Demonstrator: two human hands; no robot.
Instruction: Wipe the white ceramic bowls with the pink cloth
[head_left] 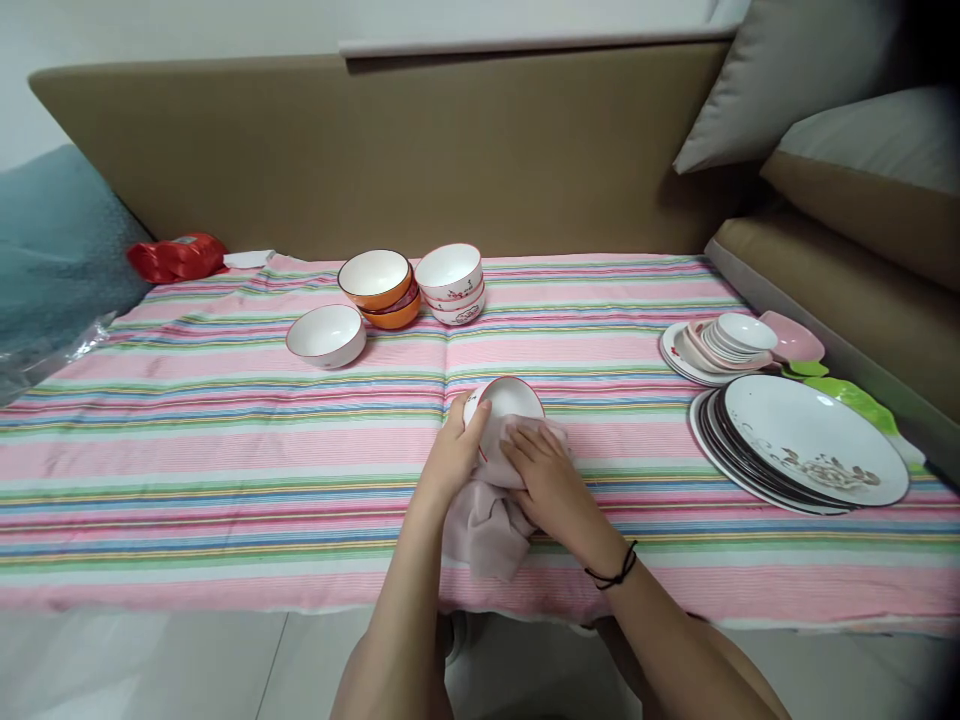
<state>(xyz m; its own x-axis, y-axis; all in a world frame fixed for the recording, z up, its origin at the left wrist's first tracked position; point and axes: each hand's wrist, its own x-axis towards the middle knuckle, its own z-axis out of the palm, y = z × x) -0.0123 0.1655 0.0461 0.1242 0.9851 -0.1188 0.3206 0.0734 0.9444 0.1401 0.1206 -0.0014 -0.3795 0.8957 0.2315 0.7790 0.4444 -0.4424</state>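
Note:
A white bowl with a red rim [511, 397] is tilted in front of me over the striped cloth. My left hand [459, 440] grips its left side, thumb over the rim and fingers round the outside. Pressed against the bowl's near side is a pale pinkish cloth [491, 530], which hangs down in folds below it. My right hand [544, 470] holds this cloth to the bowl, its fingers lying together over the fabric. Part of the bowl is hidden by the cloth and hands.
A lone white bowl [327, 337], stacked orange bowls [376, 280] and stacked white bowls [451, 285] stand beyond my hands to the left. At right are stacked large plates [814, 440], small dishes [727, 345] and a green leaf-shaped dish [855, 400]. A red package [178, 258] lies far left.

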